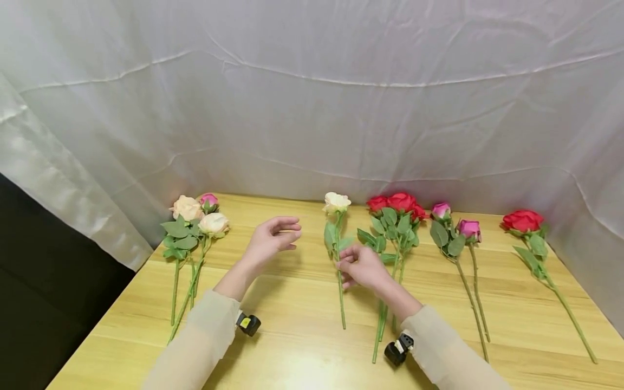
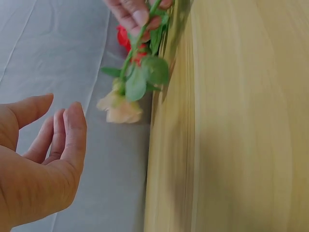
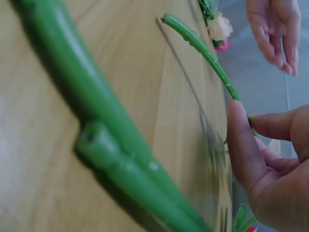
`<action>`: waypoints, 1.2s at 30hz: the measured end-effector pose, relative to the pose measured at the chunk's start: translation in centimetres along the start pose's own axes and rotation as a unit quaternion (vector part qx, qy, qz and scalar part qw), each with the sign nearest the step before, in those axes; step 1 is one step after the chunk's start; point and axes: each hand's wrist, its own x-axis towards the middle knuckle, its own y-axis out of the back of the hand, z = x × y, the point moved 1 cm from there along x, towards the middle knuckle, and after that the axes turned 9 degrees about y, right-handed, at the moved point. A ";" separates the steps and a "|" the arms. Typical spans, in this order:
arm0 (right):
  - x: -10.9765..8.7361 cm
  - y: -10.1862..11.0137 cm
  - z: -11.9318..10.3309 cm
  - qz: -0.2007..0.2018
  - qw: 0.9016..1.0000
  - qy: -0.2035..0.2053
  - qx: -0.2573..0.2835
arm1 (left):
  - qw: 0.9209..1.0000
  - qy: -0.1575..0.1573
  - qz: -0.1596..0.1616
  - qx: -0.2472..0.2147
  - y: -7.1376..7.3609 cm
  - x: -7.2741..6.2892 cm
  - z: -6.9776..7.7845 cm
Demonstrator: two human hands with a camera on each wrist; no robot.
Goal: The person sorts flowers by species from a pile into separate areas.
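Between thumb and fingers my right hand [image 1: 362, 266] pinches the green stem of a cream rose [image 1: 337, 202], its bloom pointing toward the back curtain. In the right wrist view the stem's cut end [image 3: 176, 21] hangs over the table, casting a shadow. My left hand [image 1: 273, 238] is held in the air to the left of that rose, fingers relaxed and apart from the thumb, with nothing in it. In the left wrist view, a gap separates the left hand [image 2: 48, 154] from the cream rose [image 2: 120, 108]. Red roses [image 1: 402, 202] lie just right of my right hand.
At the left, peach roses [image 1: 213, 223] lie with a pink rosebud [image 1: 208, 201]. Two pink roses [image 1: 469, 229] and a single red rose [image 1: 522, 220] lie to the right. A grey curtain [image 1: 312, 108] stands behind the wooden table [image 1: 292, 346].
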 end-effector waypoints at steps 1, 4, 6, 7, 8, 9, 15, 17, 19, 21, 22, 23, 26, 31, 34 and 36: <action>0.1 0.0 0.1 -0.003 1.000 -0.004 -0.005 | 1.000 0.000 0.002 0.004 0.4 -0.2 0.0; 0.3 0.1 0.3 -0.011 1.000 -0.016 -0.021 | 1.000 0.000 0.006 0.016 2.0 -0.9 -0.1; 0.3 0.2 0.4 -0.011 0.999 -0.024 -0.027 | 1.000 -0.001 0.009 0.020 3.1 -1.3 -0.2; 0.4 0.2 0.4 -0.011 0.999 -0.028 -0.030 | 1.000 0.000 0.012 0.023 3.7 -1.5 -0.2; 0.4 0.2 0.4 -0.012 0.999 -0.029 -0.034 | 1.000 -0.001 0.015 0.026 4.4 -1.7 -0.2; 0.5 0.3 0.4 -0.013 0.999 -0.031 -0.037 | 0.999 -0.001 0.020 0.030 5.0 -1.9 -0.2; 0.8 0.4 0.5 -0.020 0.998 -0.033 -0.056 | 0.997 -0.001 0.054 0.062 8.6 -3.4 0.1; 0.8 0.5 0.6 -0.023 0.997 -0.032 -0.062 | 0.995 -0.001 0.061 0.073 9.8 -4.0 0.2; 0.8 0.5 0.6 -0.027 0.997 -0.029 -0.068 | 0.994 -0.001 0.066 0.084 11.1 -4.6 0.2; 0.7 0.5 0.6 -0.029 0.997 -0.028 -0.070 | 0.993 0.000 0.070 0.091 12.3 -5.0 0.1; 0.7 0.6 0.5 -0.029 0.997 -0.028 -0.069 | 0.993 0.001 0.073 0.094 13.0 -5.3 0.0; 0.6 0.6 0.5 -0.029 0.997 -0.028 -0.069 | 0.992 0.001 0.076 0.097 13.6 -5.6 -0.1; 0.6 0.6 0.5 -0.029 0.997 -0.029 -0.069 | 0.989 0.008 0.089 0.114 15.2 -6.3 -0.4; 0.5 0.6 0.5 -0.030 0.997 -0.028 -0.071 | 0.977 0.026 0.116 0.179 17.3 -7.1 -1.1; 0.5 0.7 0.5 -0.030 0.997 -0.027 -0.073 | 0.968 0.037 0.118 0.219 18.0 -7.2 -1.8; 0.5 0.7 0.5 -0.030 0.997 -0.026 -0.073 | 0.964 0.046 0.115 0.237 18.3 -7.2 -2.2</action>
